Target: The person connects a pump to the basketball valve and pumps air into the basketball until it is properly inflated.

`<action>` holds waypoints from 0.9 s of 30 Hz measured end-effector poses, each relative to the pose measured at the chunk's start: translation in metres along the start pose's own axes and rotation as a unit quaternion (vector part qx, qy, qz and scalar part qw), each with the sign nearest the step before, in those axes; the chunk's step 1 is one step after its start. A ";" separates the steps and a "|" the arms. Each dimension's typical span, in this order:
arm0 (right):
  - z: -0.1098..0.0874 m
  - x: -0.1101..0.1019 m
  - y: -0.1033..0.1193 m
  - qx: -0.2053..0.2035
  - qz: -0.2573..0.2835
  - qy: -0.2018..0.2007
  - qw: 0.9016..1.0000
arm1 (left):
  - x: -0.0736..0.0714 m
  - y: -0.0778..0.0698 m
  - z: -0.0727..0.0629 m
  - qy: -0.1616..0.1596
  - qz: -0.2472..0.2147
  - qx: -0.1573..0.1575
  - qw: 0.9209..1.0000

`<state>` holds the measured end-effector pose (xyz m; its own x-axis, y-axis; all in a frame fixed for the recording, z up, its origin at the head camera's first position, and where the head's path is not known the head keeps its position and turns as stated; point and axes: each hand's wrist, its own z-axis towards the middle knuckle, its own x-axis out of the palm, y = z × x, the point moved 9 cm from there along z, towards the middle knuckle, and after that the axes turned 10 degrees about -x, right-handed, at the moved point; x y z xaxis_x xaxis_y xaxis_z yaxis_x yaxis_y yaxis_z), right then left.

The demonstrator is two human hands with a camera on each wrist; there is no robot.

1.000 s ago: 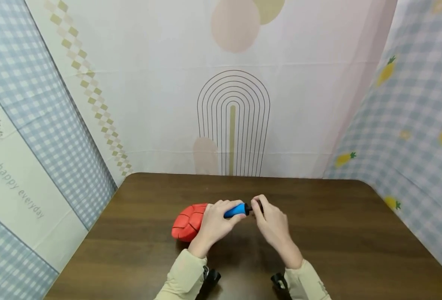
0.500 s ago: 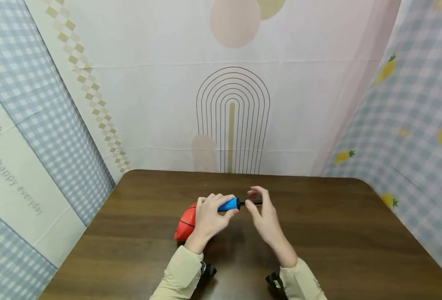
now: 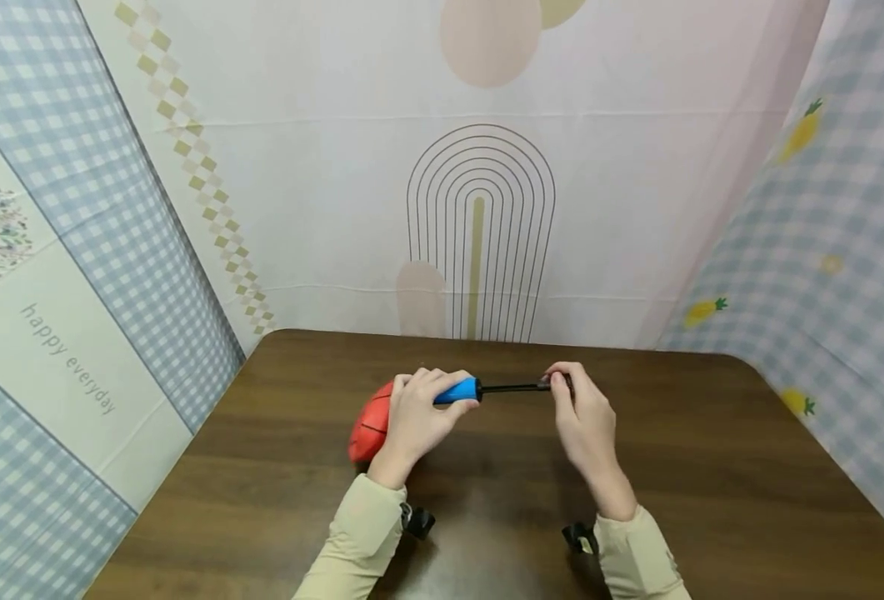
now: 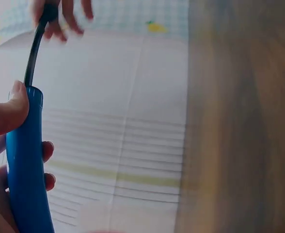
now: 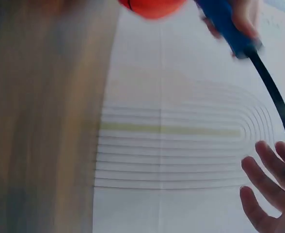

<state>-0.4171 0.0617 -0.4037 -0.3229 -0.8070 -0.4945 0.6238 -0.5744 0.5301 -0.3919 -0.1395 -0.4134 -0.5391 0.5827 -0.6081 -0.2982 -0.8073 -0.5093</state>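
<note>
Blue hand pump [image 3: 456, 391] held lengthwise between two hands, rod out, above the brown desk [image 3: 501, 500].
Pump sits about midway between the desk's far corners, nearer the far edge; long axis runs left to right, roughly parallel to that edge. Left hand [image 3: 415, 421] grips the barrel, thumb close to the collar; right hand [image 3: 587, 417] holds the handle [image 4: 49, 12] at the rod's far end, several fingertips hanging loose of it. Black rod [image 3: 512, 387] spans the gap, so the right hand lies straight along the axis from the barrel; the left is nearer the red ball [image 3: 370, 429], black-seamed, at the pump's left end. Join of pump and ball: behind the left hand, cannot tell.
</note>
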 end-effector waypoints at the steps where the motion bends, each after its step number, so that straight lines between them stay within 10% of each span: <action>1: 0.000 0.001 -0.002 0.017 0.023 -0.003 1.000 | 0.000 0.001 0.000 -0.005 0.005 -0.002 1.000; 9: -0.022 0.056 0.013 0.052 0.125 0.080 0.988 | 0.018 -0.004 -0.016 0.006 0.030 -0.026 0.999; 15: -0.012 0.038 0.001 0.004 -0.039 0.106 0.994 | 0.031 -0.010 -0.013 0.050 0.005 -0.021 0.999; 20: 0.001 0.001 -0.016 0.005 -0.117 0.052 0.992 | 0.024 0.002 -0.005 0.038 0.002 -0.043 0.998; 27: -0.012 0.027 -0.021 0.098 0.037 0.046 0.993 | 0.024 0.001 -0.009 0.008 0.030 -0.034 0.999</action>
<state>-0.4299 0.0536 -0.4366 -0.2092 -0.8378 -0.5044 0.4895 -0.5362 0.6876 -0.3982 -0.1259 -0.4339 -0.5418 0.5352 -0.6481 -0.2105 -0.8329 -0.5118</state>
